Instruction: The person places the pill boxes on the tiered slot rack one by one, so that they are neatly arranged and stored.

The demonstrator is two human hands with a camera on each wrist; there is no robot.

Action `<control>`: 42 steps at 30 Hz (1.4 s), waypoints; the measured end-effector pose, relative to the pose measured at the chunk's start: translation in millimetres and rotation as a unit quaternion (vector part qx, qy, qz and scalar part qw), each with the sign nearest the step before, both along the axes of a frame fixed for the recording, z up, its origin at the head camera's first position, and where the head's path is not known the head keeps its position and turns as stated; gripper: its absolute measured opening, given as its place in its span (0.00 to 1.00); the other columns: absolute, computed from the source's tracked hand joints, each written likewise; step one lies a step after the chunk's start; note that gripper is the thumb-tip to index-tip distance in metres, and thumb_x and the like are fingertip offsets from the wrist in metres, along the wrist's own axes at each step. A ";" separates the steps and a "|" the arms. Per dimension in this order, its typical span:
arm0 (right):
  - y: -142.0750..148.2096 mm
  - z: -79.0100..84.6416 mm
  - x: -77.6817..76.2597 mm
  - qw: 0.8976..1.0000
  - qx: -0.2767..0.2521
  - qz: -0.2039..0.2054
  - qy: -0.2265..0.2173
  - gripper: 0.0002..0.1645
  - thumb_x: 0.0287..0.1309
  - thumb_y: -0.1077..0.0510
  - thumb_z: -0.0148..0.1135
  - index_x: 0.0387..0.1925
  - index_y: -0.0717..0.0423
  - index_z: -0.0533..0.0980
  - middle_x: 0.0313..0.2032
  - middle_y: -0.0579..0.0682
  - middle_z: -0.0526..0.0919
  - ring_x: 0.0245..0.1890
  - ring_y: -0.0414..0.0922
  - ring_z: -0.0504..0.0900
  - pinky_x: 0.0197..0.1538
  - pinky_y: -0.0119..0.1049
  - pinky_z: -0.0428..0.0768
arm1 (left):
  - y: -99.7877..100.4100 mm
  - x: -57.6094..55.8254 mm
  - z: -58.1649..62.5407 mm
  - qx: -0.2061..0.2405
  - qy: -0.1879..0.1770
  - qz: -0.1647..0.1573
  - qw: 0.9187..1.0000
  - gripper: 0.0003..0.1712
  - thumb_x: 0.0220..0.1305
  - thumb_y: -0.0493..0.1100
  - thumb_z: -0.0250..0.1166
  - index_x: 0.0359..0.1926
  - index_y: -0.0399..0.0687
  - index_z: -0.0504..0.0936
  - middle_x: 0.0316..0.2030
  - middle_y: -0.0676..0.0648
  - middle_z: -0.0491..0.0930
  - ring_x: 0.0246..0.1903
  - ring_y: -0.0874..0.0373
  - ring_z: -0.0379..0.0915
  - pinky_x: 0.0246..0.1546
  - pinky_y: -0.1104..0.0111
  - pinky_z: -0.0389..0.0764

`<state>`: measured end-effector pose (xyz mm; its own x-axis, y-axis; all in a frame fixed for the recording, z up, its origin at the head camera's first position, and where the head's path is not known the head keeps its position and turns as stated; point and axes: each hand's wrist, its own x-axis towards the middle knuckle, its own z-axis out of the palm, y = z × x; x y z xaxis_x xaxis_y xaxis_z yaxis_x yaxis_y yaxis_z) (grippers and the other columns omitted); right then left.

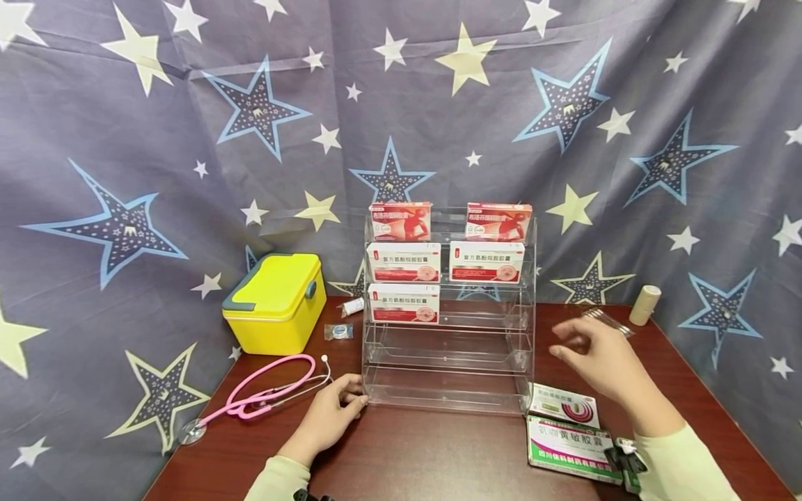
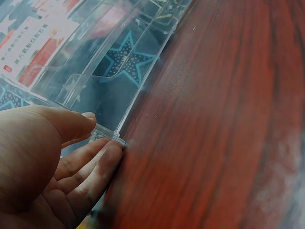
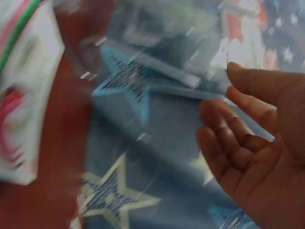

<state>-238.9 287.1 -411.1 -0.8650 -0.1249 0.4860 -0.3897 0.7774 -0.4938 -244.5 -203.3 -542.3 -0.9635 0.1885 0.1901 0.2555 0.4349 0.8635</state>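
A clear tiered display rack (image 1: 447,400) stands on the table. Its top tier holds two red medicine boxes (image 1: 401,221); the tier beneath carries two white-and-red medicine boxes (image 1: 486,262), and one more like them (image 1: 404,304) sits at the left of the third tier. My left hand (image 1: 333,412) pinches the rack's lower left corner, thumb on one side and fingertips on the other (image 2: 71,157). Beside the rack's right side, my right hand (image 1: 598,358) hovers with loosely bent fingers and nothing in them (image 3: 257,138). Below it lie a white box (image 1: 564,406) and a green-and-white box (image 1: 570,449).
At left stand a yellow lidded case (image 1: 269,306) and a pink stethoscope (image 1: 250,403). Small packets (image 1: 339,332) lie between case and rack. A bandage roll (image 1: 645,305) stands at the back right near thin wrapped items (image 1: 606,322). Star-patterned cloth (image 1: 388,104) hangs behind.
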 end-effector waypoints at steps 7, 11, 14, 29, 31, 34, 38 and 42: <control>39.3 -38.9 5.3 0.988 0.011 -0.001 -0.154 0.26 0.52 0.57 0.82 0.51 0.62 0.82 0.47 0.59 0.86 0.44 0.55 0.86 0.44 0.49 0.85 | -1.8 -0.5 0.3 0.005 0.000 0.002 1.000 0.18 0.70 0.34 0.69 0.58 0.38 0.80 0.43 0.44 0.85 0.39 0.56 0.86 0.35 0.68 0.88; 51.9 -50.1 2.8 0.974 0.023 0.025 -0.224 0.29 0.50 0.61 0.82 0.53 0.66 0.81 0.50 0.64 0.85 0.47 0.58 0.85 0.48 0.54 0.85 | -1.7 -0.8 0.4 -0.002 -0.011 0.005 1.000 0.18 0.70 0.34 0.69 0.59 0.40 0.80 0.43 0.45 0.85 0.39 0.56 0.85 0.35 0.69 0.87; 58.0 -55.2 1.0 0.963 0.033 0.035 -0.265 0.30 0.50 0.62 0.82 0.54 0.68 0.80 0.51 0.64 0.85 0.48 0.58 0.84 0.50 0.56 0.85 | -1.7 -0.6 0.5 -0.002 -0.012 0.002 1.000 0.18 0.70 0.34 0.69 0.59 0.39 0.80 0.43 0.45 0.85 0.39 0.55 0.86 0.35 0.68 0.87; 68.6 -70.0 -0.3 0.949 0.043 0.047 -0.307 0.31 0.47 0.64 0.83 0.53 0.72 0.80 0.48 0.59 0.86 0.45 0.53 0.83 0.48 0.52 0.84 | -2.0 -1.9 -1.6 -0.003 -0.009 0.003 1.000 0.17 0.70 0.35 0.70 0.58 0.41 0.80 0.43 0.45 0.85 0.39 0.56 0.85 0.35 0.69 0.87; 68.9 -70.1 0.0 0.950 0.047 0.044 -0.305 0.31 0.46 0.65 0.83 0.52 0.71 0.81 0.47 0.58 0.86 0.44 0.52 0.83 0.47 0.50 0.84 | -2.0 -2.3 -2.1 -0.003 -0.009 0.002 1.000 0.18 0.70 0.35 0.70 0.58 0.41 0.80 0.44 0.44 0.85 0.39 0.55 0.85 0.35 0.69 0.87; 69.4 -71.4 0.6 0.950 0.046 0.041 -0.305 0.29 0.45 0.66 0.83 0.51 0.69 0.82 0.45 0.54 0.86 0.42 0.50 0.82 0.45 0.48 0.83 | -1.7 -2.0 -2.1 -0.002 -0.012 0.000 1.000 0.18 0.70 0.35 0.69 0.59 0.40 0.80 0.44 0.44 0.85 0.39 0.54 0.85 0.34 0.68 0.87; 70.0 -72.9 0.6 0.950 0.043 0.048 -0.304 0.28 0.45 0.66 0.83 0.50 0.69 0.81 0.42 0.52 0.85 0.41 0.50 0.82 0.44 0.49 0.83 | -1.2 -1.0 -1.5 0.000 -0.015 -0.001 1.000 0.18 0.70 0.34 0.69 0.59 0.39 0.80 0.44 0.44 0.85 0.40 0.53 0.85 0.35 0.68 0.87; 69.3 -73.2 0.9 0.949 0.047 0.039 -0.310 0.27 0.46 0.66 0.83 0.48 0.67 0.82 0.38 0.50 0.83 0.40 0.49 0.82 0.44 0.50 0.84 | -0.3 -0.1 -0.3 0.002 -0.014 0.000 1.000 0.18 0.70 0.34 0.69 0.59 0.39 0.80 0.44 0.44 0.85 0.40 0.53 0.86 0.35 0.68 0.87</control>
<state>-238.0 356.4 -484.4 -0.9674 -0.2179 -0.1292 -0.1055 0.8103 -0.5765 -244.7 -203.7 -542.6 -0.9684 0.1880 0.1639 0.2313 0.4314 0.8720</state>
